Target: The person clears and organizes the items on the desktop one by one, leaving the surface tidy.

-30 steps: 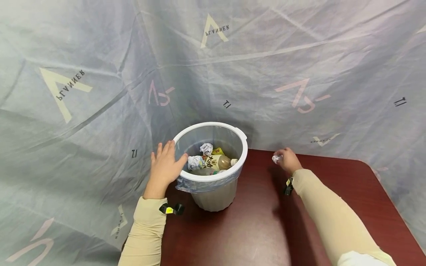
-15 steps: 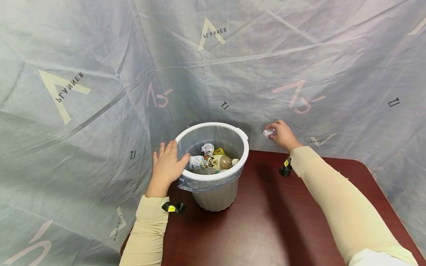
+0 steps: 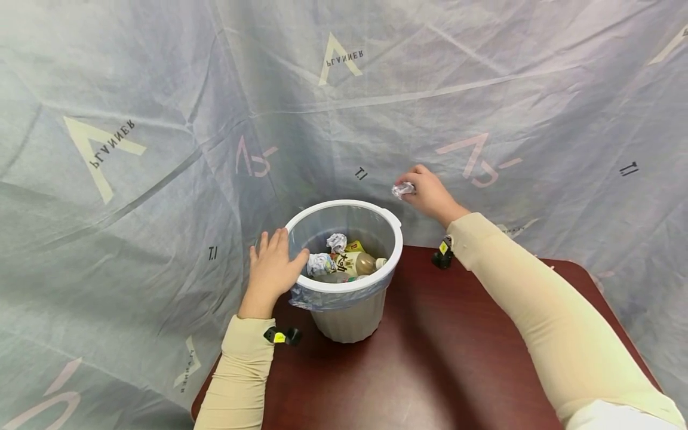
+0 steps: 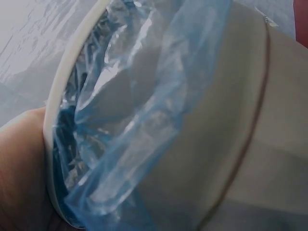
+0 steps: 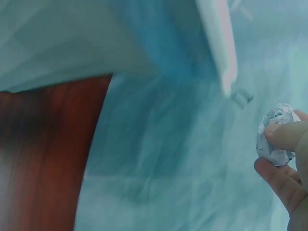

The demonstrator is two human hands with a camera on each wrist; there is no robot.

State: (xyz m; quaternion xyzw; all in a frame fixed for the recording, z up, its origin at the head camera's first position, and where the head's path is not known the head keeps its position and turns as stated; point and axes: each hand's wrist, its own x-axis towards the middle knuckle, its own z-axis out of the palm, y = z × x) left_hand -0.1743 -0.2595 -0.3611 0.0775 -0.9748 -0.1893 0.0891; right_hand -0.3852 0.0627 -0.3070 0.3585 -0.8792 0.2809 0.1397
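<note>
A grey trash can (image 3: 346, 319) with a white rim stands on the table, lined with a blue plastic bag (image 4: 139, 159) that folds out under the rim. My left hand (image 3: 273, 266) rests on the left side of the rim with its fingers straight and spread. Up beyond the can's right back edge, my right hand (image 3: 430, 192) pinches a crumpled paper ball (image 3: 403, 190) between thumb and fingers; the right wrist view shows the paper ball (image 5: 276, 134) clearly. Inside the can lie a labelled plastic bottle (image 3: 365, 263), crumpled paper (image 3: 337, 242) and a yellow wrapper (image 3: 355, 245).
The dark red table (image 3: 457, 334) extends right and in front of the can. Grey printed sheeting (image 3: 301, 77) hangs behind and to the left, close to the can. A second, clear bottle (image 3: 334, 278) lies low in the can, partly hidden by the front rim.
My right hand has lifted the paper ball from low over the table's back edge and carried it up and left towards the can. My left hand has stayed on the rim.
</note>
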